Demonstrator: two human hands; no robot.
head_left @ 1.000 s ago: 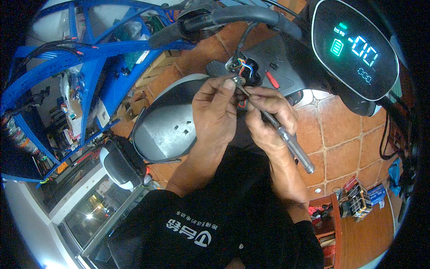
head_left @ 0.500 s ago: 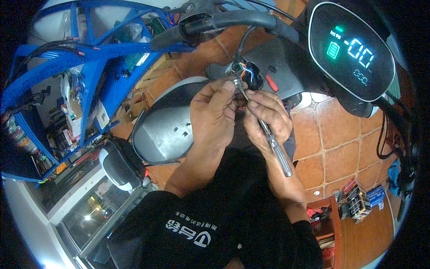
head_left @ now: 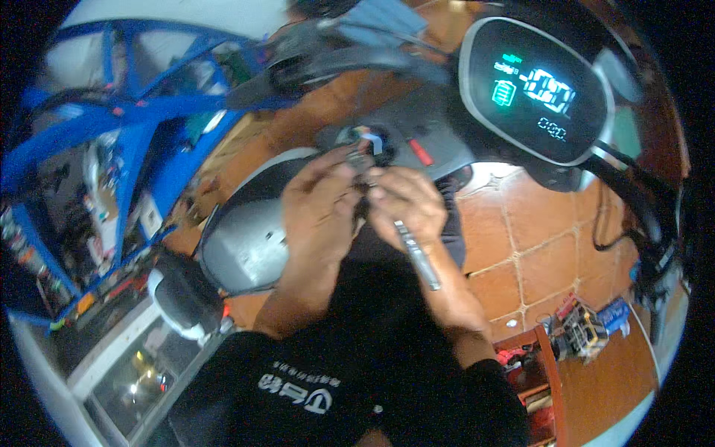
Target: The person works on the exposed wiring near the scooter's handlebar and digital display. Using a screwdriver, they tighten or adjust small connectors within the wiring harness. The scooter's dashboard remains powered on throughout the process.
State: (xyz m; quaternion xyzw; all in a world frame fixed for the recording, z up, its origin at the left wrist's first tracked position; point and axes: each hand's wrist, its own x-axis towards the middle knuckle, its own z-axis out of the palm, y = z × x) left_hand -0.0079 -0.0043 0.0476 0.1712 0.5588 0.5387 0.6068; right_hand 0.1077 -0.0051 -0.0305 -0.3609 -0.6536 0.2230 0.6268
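Your slim silver metal screwdriver [head_left: 417, 255] sits just below the round black switch housing with coloured wires [head_left: 365, 143] — your right hand [head_left: 406, 205] is closed around its shaft. Your left hand [head_left: 320, 212], beside it, pinches a small dark part [head_left: 359, 160] at that housing — the oval lit display [head_left: 536, 89] glows upper right of it.

screwdriver [head_left: 417, 255] perhaps steeper, view blurrier

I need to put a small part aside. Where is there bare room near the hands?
Bare terracotta floor tiles lie beside the right hand, bordered by the round lit display above and the box of small parts below. The grey curved scooter panel left of the left hand is bare. Between the hands it is crowded.
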